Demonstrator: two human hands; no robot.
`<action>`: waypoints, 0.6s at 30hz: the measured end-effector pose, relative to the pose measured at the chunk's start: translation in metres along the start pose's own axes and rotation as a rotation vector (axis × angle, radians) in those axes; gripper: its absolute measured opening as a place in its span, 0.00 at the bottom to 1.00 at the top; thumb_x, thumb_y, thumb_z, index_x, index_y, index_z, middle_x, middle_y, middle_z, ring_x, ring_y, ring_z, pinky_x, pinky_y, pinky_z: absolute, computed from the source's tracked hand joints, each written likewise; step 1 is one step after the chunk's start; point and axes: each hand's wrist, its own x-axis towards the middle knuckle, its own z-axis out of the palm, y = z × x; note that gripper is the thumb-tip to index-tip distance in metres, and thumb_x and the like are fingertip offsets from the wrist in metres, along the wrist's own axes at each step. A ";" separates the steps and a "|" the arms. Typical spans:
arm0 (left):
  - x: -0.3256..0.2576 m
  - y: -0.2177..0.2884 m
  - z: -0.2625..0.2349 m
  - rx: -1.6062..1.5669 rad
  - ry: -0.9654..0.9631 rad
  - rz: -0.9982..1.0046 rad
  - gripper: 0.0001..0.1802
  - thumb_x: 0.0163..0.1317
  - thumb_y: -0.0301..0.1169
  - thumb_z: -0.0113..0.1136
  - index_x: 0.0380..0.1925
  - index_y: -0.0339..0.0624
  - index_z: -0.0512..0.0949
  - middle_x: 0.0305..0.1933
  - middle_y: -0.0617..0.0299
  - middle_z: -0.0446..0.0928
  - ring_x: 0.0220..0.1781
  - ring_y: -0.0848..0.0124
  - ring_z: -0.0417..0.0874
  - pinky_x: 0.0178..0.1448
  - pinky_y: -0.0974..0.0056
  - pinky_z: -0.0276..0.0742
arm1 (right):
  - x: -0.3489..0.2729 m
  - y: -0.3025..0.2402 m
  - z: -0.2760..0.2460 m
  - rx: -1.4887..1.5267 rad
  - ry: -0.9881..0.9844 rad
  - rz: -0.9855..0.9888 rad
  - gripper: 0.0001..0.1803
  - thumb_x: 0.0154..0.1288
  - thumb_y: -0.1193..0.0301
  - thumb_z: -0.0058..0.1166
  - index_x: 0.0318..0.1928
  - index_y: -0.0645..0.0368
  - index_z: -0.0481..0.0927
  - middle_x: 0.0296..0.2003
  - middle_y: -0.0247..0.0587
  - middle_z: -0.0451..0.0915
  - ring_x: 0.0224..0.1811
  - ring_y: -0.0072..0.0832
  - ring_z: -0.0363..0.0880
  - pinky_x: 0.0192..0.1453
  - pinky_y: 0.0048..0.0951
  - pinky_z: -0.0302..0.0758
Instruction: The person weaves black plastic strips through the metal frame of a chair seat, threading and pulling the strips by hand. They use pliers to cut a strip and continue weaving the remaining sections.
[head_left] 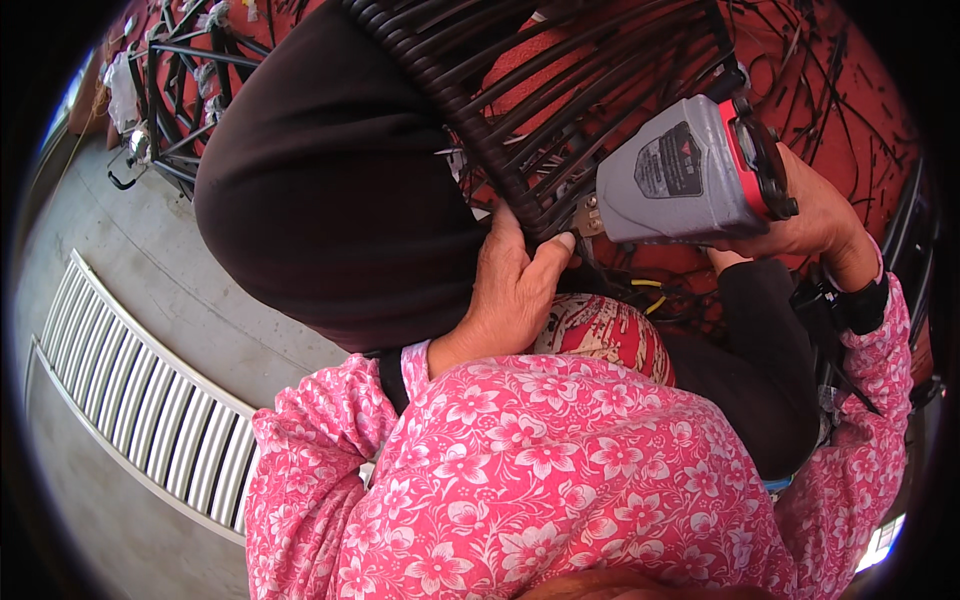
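My right hand [820, 215] is closed around a grey nail gun [640, 180] with a red band and a black end cap; the cap and body hide most of its fingers. The gun's metal nose [588, 215] points left, at the lower corner of a dark brown frame [505, 180] wound with plastic cane strips. My left hand [510, 285] grips that corner, its thumb beside the nose and the other fingers partly behind the frame. The frame leans against my dark-trousered left leg [330, 190]. I cannot see whether a nail is at the nose.
A silver slatted metal panel [150, 390] lies on the grey concrete floor [220, 290] to the left. Dark frames [180, 90] with plastic wrapping stand at the far left. Loose dark cane strips [840, 90] litter a red ground covering. A red patterned bundle [605, 335] sits between my legs.
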 end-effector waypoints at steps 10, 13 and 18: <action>0.000 0.001 0.002 -0.034 -0.017 0.008 0.26 0.67 0.23 0.53 0.65 0.34 0.64 0.46 0.56 0.79 0.40 0.72 0.80 0.48 0.64 0.79 | 0.008 -0.009 -0.009 -0.362 -0.154 -0.310 0.17 0.46 0.76 0.70 0.40 0.60 0.83 0.31 0.42 0.83 0.30 0.34 0.82 0.40 0.31 0.80; 0.002 0.000 0.001 0.000 -0.004 0.044 0.25 0.67 0.23 0.53 0.64 0.34 0.65 0.46 0.56 0.79 0.41 0.72 0.80 0.48 0.64 0.80 | 0.009 -0.012 -0.003 -0.364 -0.134 -0.296 0.18 0.45 0.76 0.70 0.40 0.60 0.83 0.30 0.43 0.83 0.29 0.37 0.82 0.39 0.32 0.80; 0.006 0.006 -0.002 -0.001 -0.018 0.026 0.25 0.69 0.24 0.55 0.65 0.34 0.66 0.49 0.57 0.79 0.44 0.73 0.81 0.50 0.65 0.81 | -0.004 -0.008 0.002 -0.382 0.003 -0.335 0.19 0.43 0.77 0.70 0.40 0.60 0.83 0.31 0.43 0.83 0.30 0.37 0.83 0.39 0.32 0.81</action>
